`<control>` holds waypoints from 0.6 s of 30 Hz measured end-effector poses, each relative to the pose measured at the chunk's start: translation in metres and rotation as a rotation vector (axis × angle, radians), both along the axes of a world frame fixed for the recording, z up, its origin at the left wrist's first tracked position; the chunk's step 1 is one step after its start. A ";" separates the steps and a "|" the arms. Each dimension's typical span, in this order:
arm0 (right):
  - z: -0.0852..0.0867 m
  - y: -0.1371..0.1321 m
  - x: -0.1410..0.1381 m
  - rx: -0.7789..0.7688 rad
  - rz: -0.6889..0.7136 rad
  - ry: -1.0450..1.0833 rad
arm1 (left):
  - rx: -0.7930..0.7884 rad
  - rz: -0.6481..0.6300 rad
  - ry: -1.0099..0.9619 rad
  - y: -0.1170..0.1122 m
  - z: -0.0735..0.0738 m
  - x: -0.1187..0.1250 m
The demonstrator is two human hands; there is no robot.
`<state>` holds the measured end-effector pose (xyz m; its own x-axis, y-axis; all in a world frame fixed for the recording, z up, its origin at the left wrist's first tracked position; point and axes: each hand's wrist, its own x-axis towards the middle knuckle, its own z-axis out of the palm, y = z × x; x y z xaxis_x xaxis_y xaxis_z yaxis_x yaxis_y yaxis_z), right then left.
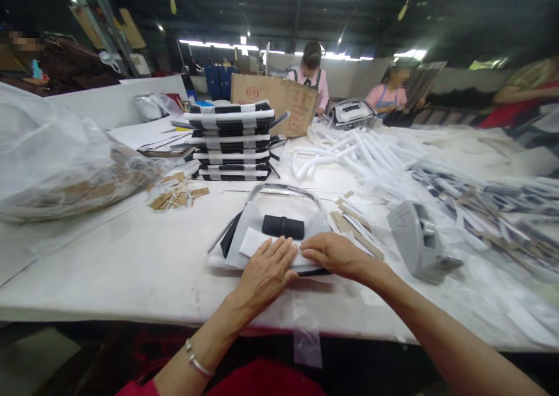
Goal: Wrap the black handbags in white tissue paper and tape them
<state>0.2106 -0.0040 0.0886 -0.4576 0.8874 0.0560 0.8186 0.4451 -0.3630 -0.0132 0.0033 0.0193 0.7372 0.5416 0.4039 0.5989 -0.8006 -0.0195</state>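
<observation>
A dark handbag (pixel 227 243) lies on the table in front of me, with a wrapped handle (pixel 286 187) arching at its far side. White sheets (pixel 253 240) cover its front, around a black flap strap piece (pixel 283 226). My left hand (pixel 271 268) rests flat on the folded white sheet, fingers stretched out and close together. On the right part of the same sheet lies my right hand (pixel 332 253), its fingers extended and slightly bent, with nothing visible in them. The hands cover the bag's lower front.
Several wrapped bags are stacked (pixel 233 142) behind. Cardboard tags (pixel 174 195) and a large plastic bag (pixel 56 157) lie left. A grey tape dispenser (pixel 414 241), card strips (pixel 356 224) and white foam tubes (pixel 349 154) lie right. Beyond a carton (pixel 273 102), co-workers (pixel 311 73) work.
</observation>
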 end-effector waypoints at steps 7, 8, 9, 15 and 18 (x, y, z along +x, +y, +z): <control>0.003 0.117 0.000 -0.263 -0.531 0.047 | 0.003 0.025 -0.147 -0.002 -0.011 0.003; -0.002 0.132 -0.002 -0.294 -0.580 0.014 | 0.005 0.032 -0.171 -0.002 -0.012 0.003; -0.009 0.145 -0.004 -0.319 -0.618 -0.014 | 0.005 0.039 -0.189 -0.002 -0.012 0.003; -0.040 0.182 -0.010 -0.382 -0.779 -0.117 | 0.012 0.048 -0.255 -0.003 -0.014 0.003; -0.048 0.186 -0.007 -0.444 -0.798 -0.124 | 0.007 0.056 -0.273 -0.003 -0.017 0.004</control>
<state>0.2035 0.1820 0.0401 0.3192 0.8707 -0.3741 0.8673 -0.4275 -0.2550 -0.0093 0.0003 0.0023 0.5696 0.5747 0.5875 0.6257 -0.7668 0.1434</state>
